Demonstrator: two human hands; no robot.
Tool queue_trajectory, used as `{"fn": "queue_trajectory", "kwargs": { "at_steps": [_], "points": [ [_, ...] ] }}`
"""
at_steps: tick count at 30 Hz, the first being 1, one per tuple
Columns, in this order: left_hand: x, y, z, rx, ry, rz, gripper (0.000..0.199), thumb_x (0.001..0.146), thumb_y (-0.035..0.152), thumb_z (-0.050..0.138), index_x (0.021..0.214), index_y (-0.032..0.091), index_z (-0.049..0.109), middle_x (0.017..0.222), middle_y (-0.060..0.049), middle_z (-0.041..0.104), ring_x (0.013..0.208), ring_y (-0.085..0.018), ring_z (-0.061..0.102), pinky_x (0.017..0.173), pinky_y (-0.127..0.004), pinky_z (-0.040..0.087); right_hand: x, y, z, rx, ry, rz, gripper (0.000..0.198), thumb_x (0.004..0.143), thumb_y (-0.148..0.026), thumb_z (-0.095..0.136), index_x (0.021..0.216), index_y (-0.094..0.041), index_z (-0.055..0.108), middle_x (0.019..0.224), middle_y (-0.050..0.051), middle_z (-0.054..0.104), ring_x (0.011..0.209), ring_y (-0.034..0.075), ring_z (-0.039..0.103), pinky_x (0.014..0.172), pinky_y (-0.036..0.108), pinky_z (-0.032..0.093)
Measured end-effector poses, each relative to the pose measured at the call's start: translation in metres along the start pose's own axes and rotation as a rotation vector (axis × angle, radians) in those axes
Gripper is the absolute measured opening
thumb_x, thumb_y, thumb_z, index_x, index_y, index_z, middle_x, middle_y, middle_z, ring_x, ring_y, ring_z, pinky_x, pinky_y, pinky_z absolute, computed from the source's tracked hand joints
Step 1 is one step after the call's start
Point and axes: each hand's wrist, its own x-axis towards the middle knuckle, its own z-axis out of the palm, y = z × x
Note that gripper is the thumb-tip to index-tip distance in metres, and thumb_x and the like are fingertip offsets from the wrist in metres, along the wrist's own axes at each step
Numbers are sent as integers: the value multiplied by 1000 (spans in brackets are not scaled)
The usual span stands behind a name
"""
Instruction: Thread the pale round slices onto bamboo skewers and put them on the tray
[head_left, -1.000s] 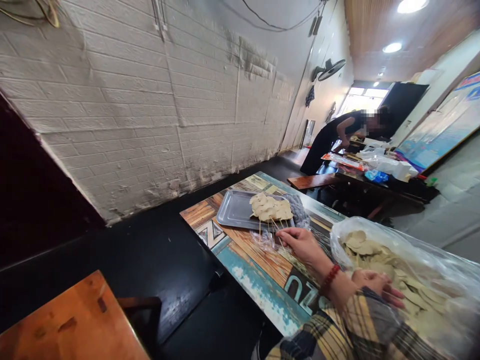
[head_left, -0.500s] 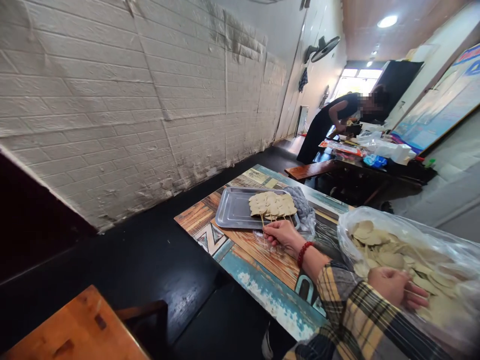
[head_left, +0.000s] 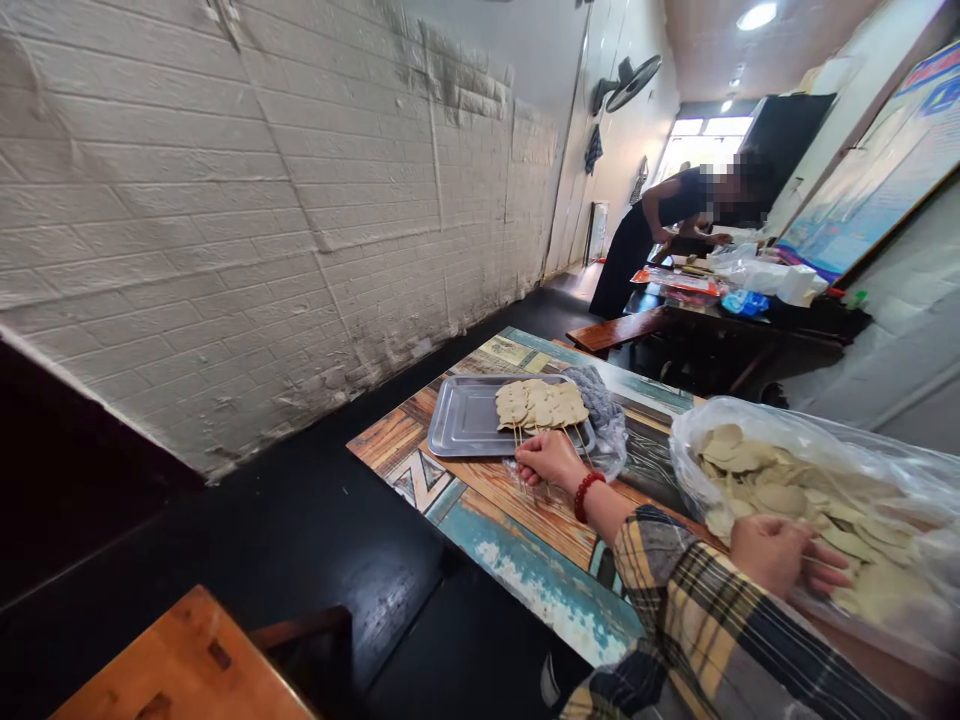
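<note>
My left hand (head_left: 550,460), with a red bead bracelet (head_left: 589,494) at the wrist, is closed around thin wooden skewers (head_left: 568,437) at the near edge of a metal tray (head_left: 465,410). Their upper ends run into flat, wavy beige slices (head_left: 541,403) lying in rows on the tray's right side. Farther right, my right hand (head_left: 780,555) is held over the near side of a clear plastic bag (head_left: 697,425) full of loose beige slices (head_left: 780,495). Its fingers are curled, and a thin pale line shows by them; what it holds is unclear.
The patterned wooden table (head_left: 480,500) carries the tray, the bag and a crumpled grey bundle (head_left: 596,400) in plastic. An orange wooden stool (head_left: 187,660) stands at lower left. Another person (head_left: 660,220) bends over a cluttered table (head_left: 697,285) beyond a bench (head_left: 615,330).
My left hand has shifted slightly left and up along the skewers at the tray's edge. My right hand stays by the bag. The person behind has reached one arm forward over the far table.
</note>
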Motion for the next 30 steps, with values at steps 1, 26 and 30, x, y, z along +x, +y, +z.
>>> {"fn": "queue_trajectory", "kwargs": {
  "at_steps": [1, 26, 30],
  "points": [
    [0, 0, 0, 7, 2, -8, 54, 58, 72, 53, 76, 22, 45, 99, -46, 56, 102, -44, 61, 72, -55, 39, -2, 0, 1, -11, -4, -13, 33, 92, -33, 57, 120, -16, 55, 118, 7, 60, 97, 19, 62, 82, 40, 54],
    [-2, 49, 15, 210, -4, -105, 19, 88, 27, 51, 92, 11, 62, 73, 0, 71, 68, -9, 64, 75, -25, 48, -263, 136, -125, -116, 673, -492, 27, 91, -29, 50, 92, -17, 74, 67, -1, 71, 46, 7, 58, 48, 16, 45],
    [-16, 49, 22, 318, -10, -33, 40, 69, 41, 73, 96, 12, 64, 79, -4, 71, 69, -14, 66, 71, -27, 51, -304, 201, -171, -382, 926, -307, 26, 92, -28, 50, 89, -19, 74, 67, -2, 72, 50, 9, 63, 50, 17, 47]
  ]
}}
